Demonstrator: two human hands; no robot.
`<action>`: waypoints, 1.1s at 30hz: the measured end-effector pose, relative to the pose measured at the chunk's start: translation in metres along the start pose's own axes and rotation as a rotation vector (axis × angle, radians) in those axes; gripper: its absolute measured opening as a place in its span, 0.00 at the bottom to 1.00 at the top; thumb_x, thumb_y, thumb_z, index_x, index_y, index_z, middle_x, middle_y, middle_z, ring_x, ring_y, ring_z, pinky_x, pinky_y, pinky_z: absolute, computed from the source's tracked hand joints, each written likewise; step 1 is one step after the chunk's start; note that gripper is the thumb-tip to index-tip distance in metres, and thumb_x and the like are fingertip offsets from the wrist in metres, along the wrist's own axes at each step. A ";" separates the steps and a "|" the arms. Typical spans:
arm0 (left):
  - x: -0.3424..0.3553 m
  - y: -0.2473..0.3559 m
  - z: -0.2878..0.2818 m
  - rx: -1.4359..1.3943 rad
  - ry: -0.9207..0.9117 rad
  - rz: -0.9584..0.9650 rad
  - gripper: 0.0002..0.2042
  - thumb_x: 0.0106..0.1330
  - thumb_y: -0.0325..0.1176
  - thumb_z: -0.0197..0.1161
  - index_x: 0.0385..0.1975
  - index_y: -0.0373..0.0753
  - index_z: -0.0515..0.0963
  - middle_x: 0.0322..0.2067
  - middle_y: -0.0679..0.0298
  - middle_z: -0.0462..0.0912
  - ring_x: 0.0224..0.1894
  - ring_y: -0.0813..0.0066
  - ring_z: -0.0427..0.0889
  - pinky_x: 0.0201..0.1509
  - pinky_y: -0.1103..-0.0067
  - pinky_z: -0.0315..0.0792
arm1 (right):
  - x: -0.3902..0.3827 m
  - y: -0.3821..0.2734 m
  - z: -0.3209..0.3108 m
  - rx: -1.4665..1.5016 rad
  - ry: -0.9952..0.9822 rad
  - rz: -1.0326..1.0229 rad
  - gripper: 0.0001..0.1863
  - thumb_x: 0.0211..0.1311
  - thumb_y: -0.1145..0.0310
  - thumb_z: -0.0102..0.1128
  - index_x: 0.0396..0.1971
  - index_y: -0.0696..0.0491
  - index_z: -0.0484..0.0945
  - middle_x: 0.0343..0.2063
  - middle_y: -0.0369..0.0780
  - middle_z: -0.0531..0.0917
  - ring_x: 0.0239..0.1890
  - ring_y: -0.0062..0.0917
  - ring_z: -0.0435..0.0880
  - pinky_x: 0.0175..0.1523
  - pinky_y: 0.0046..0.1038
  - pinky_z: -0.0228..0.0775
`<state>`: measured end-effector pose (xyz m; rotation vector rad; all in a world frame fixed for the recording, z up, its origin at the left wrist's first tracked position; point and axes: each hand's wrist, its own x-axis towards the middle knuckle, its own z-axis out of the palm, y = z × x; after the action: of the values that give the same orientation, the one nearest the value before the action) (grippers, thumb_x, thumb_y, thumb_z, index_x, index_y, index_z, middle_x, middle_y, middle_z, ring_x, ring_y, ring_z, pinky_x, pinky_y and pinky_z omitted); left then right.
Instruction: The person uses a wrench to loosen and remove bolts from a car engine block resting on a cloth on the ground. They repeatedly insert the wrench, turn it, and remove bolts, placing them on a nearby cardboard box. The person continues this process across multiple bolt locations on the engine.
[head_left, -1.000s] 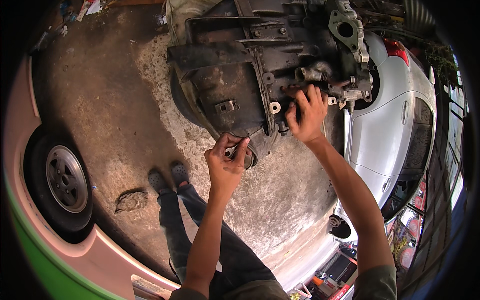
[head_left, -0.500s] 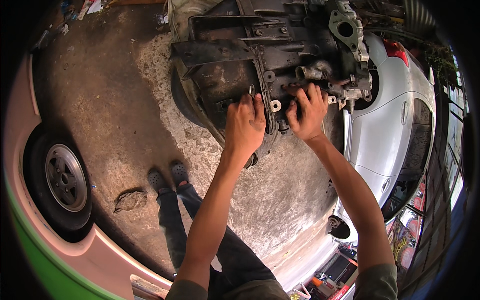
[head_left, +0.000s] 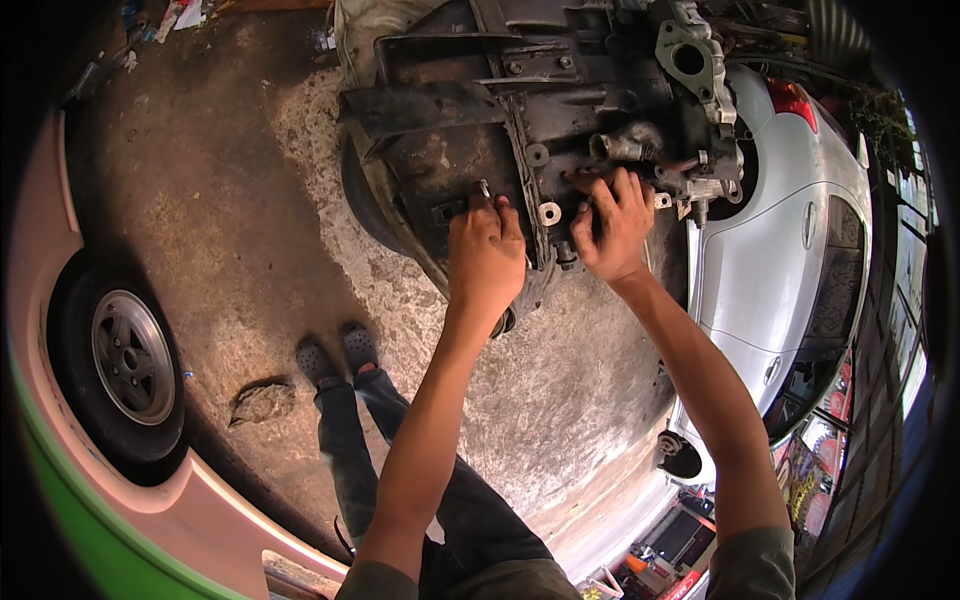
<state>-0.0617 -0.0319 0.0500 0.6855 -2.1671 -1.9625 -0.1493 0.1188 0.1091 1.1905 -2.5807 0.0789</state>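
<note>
A dark, greasy engine block [head_left: 440, 150] with ribs and brackets fills the top middle. My left hand [head_left: 487, 250] is closed at its side, left of a vertical flange [head_left: 528, 170]. A small shiny metal piece [head_left: 485, 187] pokes out past my left fingers; the rest of it is hidden in the grip. Right of that flange, my right hand [head_left: 618, 225] has its fingers curled against the block, below a metal pipe stub [head_left: 605, 147]. What lies under those fingers is hidden. A round lug with a hole [head_left: 550, 213] and a bolt [head_left: 566, 254] show between my hands.
A pale metal flange with a round opening [head_left: 690, 60] sits at the block's upper right. A silver car [head_left: 770, 250] stands on the right, and a vehicle wheel [head_left: 130, 350] on the left. The concrete floor [head_left: 230, 250] has a patch of rubble [head_left: 262, 402].
My left hand has shifted slightly left, and the shiny metal piece in it has tilted and moved left. My right hand stays in place.
</note>
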 end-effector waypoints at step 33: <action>-0.056 0.025 -0.008 -0.325 -0.037 -0.124 0.05 0.70 0.25 0.52 0.36 0.30 0.70 0.23 0.48 0.78 0.24 0.55 0.80 0.28 0.67 0.71 | 0.001 -0.001 0.000 0.013 0.020 0.007 0.20 0.42 0.66 0.57 0.41 0.43 0.82 0.32 0.36 0.74 0.36 0.33 0.74 0.43 0.36 0.61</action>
<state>-0.0146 -0.0140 0.0866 0.7472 -1.7980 -2.3335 -0.1488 0.1174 0.1087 1.1794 -2.5708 0.1093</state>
